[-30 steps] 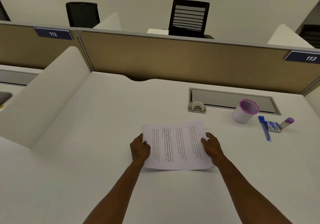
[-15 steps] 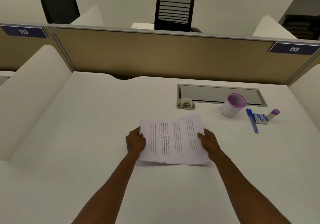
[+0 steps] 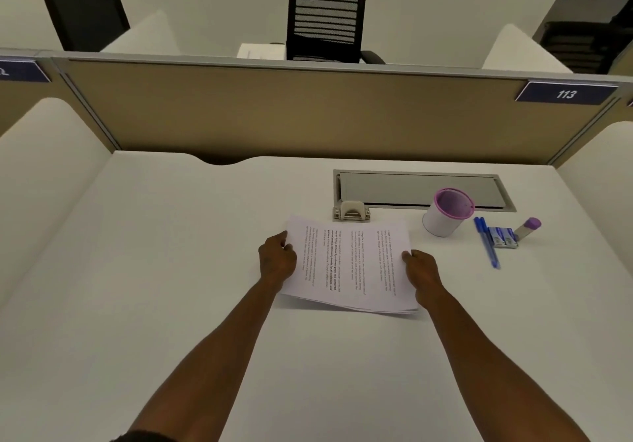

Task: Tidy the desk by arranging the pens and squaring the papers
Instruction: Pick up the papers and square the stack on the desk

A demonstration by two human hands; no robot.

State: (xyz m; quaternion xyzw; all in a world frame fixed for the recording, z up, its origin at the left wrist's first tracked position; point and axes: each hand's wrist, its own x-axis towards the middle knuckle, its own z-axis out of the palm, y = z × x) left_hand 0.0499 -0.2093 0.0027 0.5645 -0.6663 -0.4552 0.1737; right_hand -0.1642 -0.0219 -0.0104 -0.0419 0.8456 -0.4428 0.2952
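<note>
At centre frame, a thin stack of papers [image 3: 349, 265] is held by its two short sides, the left hand [image 3: 276, 259] gripping the left edge and the right hand [image 3: 422, 270] the right edge, fingers curled round the sheets. The stack lies directly between the hands, its long axis running left to right across the frame, so both are equally near; whether it is lifted clear of the desk [image 3: 171, 270] cannot be told. Along the lower edge the sheets are seen fanned slightly apart, so squaring is judged unfinished, and a tap of that edge on the desk would likely be called for.

The sheets are white, limp and printed with text columns turned sideways. To the right of frame, well apart from the hands, a white cup [image 3: 445, 215] with a purple rim stands upright. Beside it lie blue pens [image 3: 486, 243], a small blue box [image 3: 503, 237] and a purple-capped tube [image 3: 527, 229]. The desk is smooth, matte and white.
</note>
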